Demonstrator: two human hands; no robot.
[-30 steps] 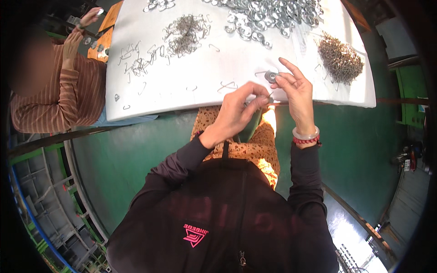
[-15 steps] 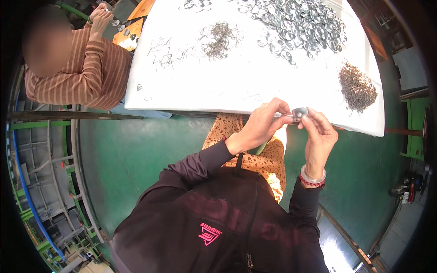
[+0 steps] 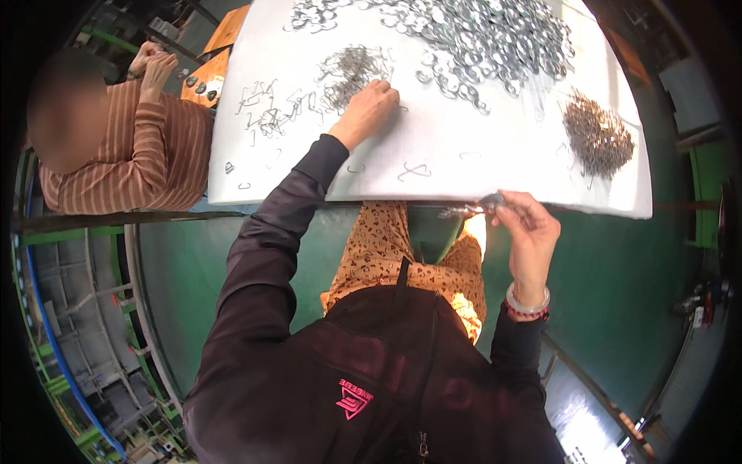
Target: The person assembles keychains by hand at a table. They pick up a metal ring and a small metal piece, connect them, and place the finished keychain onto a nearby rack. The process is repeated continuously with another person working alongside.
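Observation:
At the right edge of the pile of thin bent wire pieces (image 3: 352, 66), my left hand (image 3: 368, 112) reaches down with its fingers bunched together. Whatever is between its fingertips is hidden. Close to the table's near edge, my right hand (image 3: 529, 228) pinches a small dark grey metal disc (image 3: 491, 202) between thumb and fingers. A thin shiny piece juts leftward from that disc, too blurred to name. A wide heap of grey ring-like metal discs (image 3: 502, 39) covers the far right of the white table (image 3: 309, 174).
A pile of thin brownish metal pins (image 3: 597, 135) sits at the table's right. Loose wire pieces (image 3: 267, 120) are scattered on the left, with a few strays along the near edge. A co-worker in a striped top (image 3: 139, 147) sits at the left, hands raised by a wooden surface (image 3: 207, 77).
My left hand has left the disc and moved far and left to the wire pile. My right hand keeps the disc, now slightly lower and tilted. The co-worker's hands shifted a little left.

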